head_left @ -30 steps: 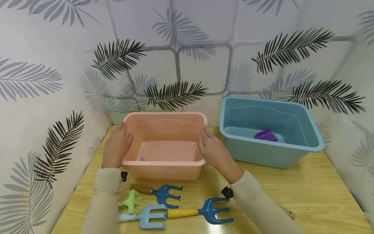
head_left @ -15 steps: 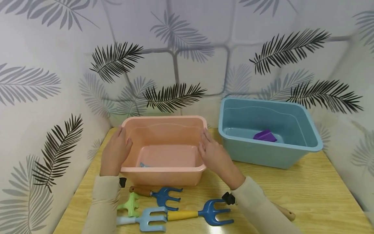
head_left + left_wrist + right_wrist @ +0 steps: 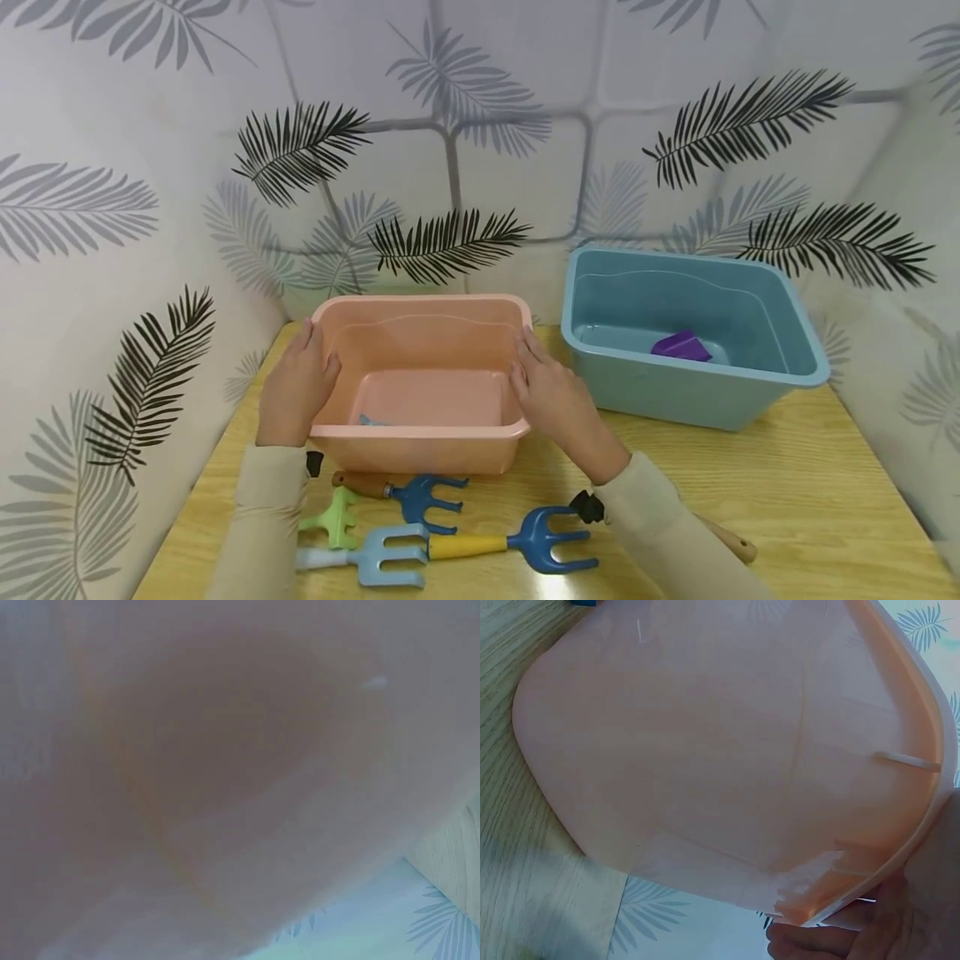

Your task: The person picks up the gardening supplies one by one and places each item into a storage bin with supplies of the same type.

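The pink tub (image 3: pixel 420 432) is being drawn slightly nearer than a second ago, and a little more of a light-blue piece (image 3: pixel 370 421) is being revealed just behind its front rim. Nearest, in front of the tub, a light-blue fork (image 3: pixel 369 560) and a yellow-handled fork (image 3: pixel 480 546) are being left lying on the table (image 3: pixel 810 483); closer to the tub, a green rake (image 3: pixel 339 521) and a wooden-handled rake (image 3: pixel 408 497) are being left alone too. The tub is being gripped at both ends: its left rim is being held by the left hand (image 3: pixel 294 392), its right rim by the right hand (image 3: pixel 553 392). Nothing finer is being shown by the blurred left wrist view. To the tub's right and farther back, a blue bin (image 3: pixel 660 392) is being kept in place, a purple piece (image 3: pixel 681 346) being contained inside. The tub's position, it seems, is being adjusted, the tools meanwhile being left untouched.
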Demonstrator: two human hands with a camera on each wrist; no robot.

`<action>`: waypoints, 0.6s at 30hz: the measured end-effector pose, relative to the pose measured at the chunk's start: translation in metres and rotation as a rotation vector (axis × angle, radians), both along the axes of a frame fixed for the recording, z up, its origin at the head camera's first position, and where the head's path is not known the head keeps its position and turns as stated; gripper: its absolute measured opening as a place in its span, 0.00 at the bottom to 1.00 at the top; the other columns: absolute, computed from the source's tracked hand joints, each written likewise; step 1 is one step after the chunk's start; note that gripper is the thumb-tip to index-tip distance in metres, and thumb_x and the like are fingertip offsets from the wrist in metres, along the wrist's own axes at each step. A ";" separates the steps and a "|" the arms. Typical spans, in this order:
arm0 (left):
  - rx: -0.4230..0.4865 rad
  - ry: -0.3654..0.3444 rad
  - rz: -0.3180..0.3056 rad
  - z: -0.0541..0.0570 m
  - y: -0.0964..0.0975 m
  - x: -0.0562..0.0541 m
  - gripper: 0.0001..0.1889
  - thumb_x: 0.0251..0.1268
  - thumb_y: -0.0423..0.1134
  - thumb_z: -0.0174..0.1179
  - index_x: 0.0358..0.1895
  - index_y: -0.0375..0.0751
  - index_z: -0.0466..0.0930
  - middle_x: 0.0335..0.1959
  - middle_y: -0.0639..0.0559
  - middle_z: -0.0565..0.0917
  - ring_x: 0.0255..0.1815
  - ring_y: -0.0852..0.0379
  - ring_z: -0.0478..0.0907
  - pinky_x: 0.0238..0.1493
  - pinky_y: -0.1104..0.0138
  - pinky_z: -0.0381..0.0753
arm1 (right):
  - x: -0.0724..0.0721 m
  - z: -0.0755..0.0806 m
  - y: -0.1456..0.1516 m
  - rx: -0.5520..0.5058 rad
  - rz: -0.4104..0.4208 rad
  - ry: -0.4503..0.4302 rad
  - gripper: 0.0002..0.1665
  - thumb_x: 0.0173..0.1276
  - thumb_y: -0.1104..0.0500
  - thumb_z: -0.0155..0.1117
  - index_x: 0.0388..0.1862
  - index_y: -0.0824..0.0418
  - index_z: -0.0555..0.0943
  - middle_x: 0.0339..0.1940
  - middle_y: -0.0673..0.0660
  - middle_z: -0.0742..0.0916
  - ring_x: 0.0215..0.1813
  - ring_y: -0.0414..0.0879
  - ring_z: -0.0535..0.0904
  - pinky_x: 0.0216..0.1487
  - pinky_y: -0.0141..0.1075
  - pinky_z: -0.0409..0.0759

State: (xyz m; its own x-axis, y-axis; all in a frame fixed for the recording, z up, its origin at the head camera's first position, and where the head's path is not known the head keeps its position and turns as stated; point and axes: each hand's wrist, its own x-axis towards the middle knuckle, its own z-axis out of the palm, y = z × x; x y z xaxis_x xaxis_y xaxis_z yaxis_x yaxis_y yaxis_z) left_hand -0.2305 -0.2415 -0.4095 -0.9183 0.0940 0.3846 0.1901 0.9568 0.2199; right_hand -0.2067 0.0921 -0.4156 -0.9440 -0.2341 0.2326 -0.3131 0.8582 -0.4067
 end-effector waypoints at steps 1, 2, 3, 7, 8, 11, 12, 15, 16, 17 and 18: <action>-0.003 -0.007 0.000 0.001 0.000 0.000 0.28 0.66 0.38 0.51 0.63 0.21 0.60 0.63 0.26 0.64 0.60 0.33 0.64 0.51 0.43 0.70 | 0.000 0.000 0.000 0.010 -0.002 0.003 0.29 0.74 0.49 0.40 0.70 0.60 0.62 0.72 0.55 0.62 0.42 0.57 0.81 0.27 0.45 0.77; -0.006 -0.014 0.002 0.001 -0.001 0.000 0.28 0.66 0.38 0.51 0.64 0.21 0.60 0.63 0.26 0.64 0.61 0.33 0.64 0.51 0.43 0.69 | 0.000 0.000 0.000 0.019 -0.005 0.007 0.29 0.74 0.49 0.40 0.70 0.59 0.63 0.71 0.55 0.63 0.40 0.57 0.81 0.25 0.44 0.76; -0.009 -0.021 0.000 0.002 -0.001 -0.001 0.28 0.66 0.37 0.50 0.64 0.21 0.60 0.63 0.26 0.63 0.61 0.33 0.64 0.52 0.44 0.69 | 0.000 0.000 0.000 0.027 -0.007 0.012 0.29 0.73 0.49 0.40 0.70 0.59 0.63 0.71 0.54 0.63 0.39 0.56 0.81 0.24 0.44 0.76; -0.006 -0.048 -0.011 0.002 -0.002 -0.002 0.28 0.66 0.37 0.49 0.64 0.21 0.59 0.63 0.26 0.62 0.63 0.34 0.61 0.56 0.44 0.66 | -0.001 0.000 0.001 0.053 -0.009 0.062 0.29 0.73 0.50 0.42 0.68 0.59 0.66 0.70 0.56 0.66 0.52 0.56 0.78 0.34 0.48 0.80; -0.009 -0.056 -0.021 0.003 -0.003 -0.002 0.28 0.67 0.37 0.48 0.64 0.20 0.59 0.63 0.25 0.62 0.64 0.33 0.60 0.57 0.44 0.65 | -0.001 0.000 0.001 0.058 -0.009 0.082 0.28 0.72 0.50 0.43 0.68 0.59 0.66 0.69 0.56 0.67 0.55 0.56 0.76 0.38 0.49 0.80; -0.043 -0.024 -0.057 0.007 -0.004 -0.005 0.25 0.65 0.36 0.50 0.59 0.19 0.62 0.58 0.25 0.66 0.58 0.32 0.65 0.54 0.45 0.69 | -0.001 0.002 0.004 0.076 0.007 0.170 0.28 0.70 0.51 0.47 0.66 0.61 0.69 0.65 0.60 0.72 0.62 0.55 0.71 0.47 0.51 0.77; -0.060 -0.014 -0.069 0.010 -0.003 -0.005 0.25 0.65 0.36 0.51 0.58 0.18 0.62 0.57 0.25 0.66 0.58 0.32 0.66 0.54 0.45 0.68 | -0.001 0.003 0.005 0.081 0.016 0.204 0.28 0.70 0.51 0.48 0.65 0.62 0.70 0.64 0.61 0.73 0.62 0.55 0.71 0.49 0.51 0.76; -0.101 0.015 -0.109 0.021 0.004 -0.001 0.26 0.65 0.36 0.53 0.58 0.17 0.62 0.56 0.24 0.67 0.57 0.31 0.66 0.55 0.47 0.68 | 0.000 0.009 0.011 0.060 0.045 0.295 0.25 0.69 0.53 0.50 0.60 0.64 0.74 0.59 0.63 0.78 0.59 0.56 0.73 0.49 0.51 0.76; -0.097 -0.004 -0.123 0.026 0.009 0.001 0.27 0.66 0.37 0.52 0.60 0.17 0.60 0.59 0.25 0.65 0.60 0.31 0.63 0.58 0.47 0.65 | 0.000 0.012 0.016 0.043 0.052 0.319 0.24 0.69 0.53 0.50 0.59 0.65 0.75 0.57 0.63 0.79 0.58 0.56 0.74 0.49 0.51 0.77; -0.093 -0.017 -0.138 0.032 0.016 0.005 0.29 0.67 0.38 0.51 0.63 0.18 0.58 0.62 0.25 0.63 0.63 0.33 0.60 0.61 0.47 0.62 | 0.000 0.015 0.021 0.026 0.052 0.338 0.23 0.69 0.54 0.50 0.58 0.65 0.75 0.56 0.63 0.79 0.56 0.56 0.76 0.48 0.51 0.77; -0.086 -0.017 -0.157 0.037 0.023 0.008 0.30 0.68 0.39 0.51 0.64 0.19 0.57 0.64 0.26 0.62 0.65 0.34 0.59 0.62 0.48 0.61 | 0.000 0.019 0.027 0.009 0.047 0.358 0.22 0.69 0.54 0.51 0.56 0.65 0.76 0.55 0.63 0.80 0.54 0.57 0.77 0.46 0.51 0.78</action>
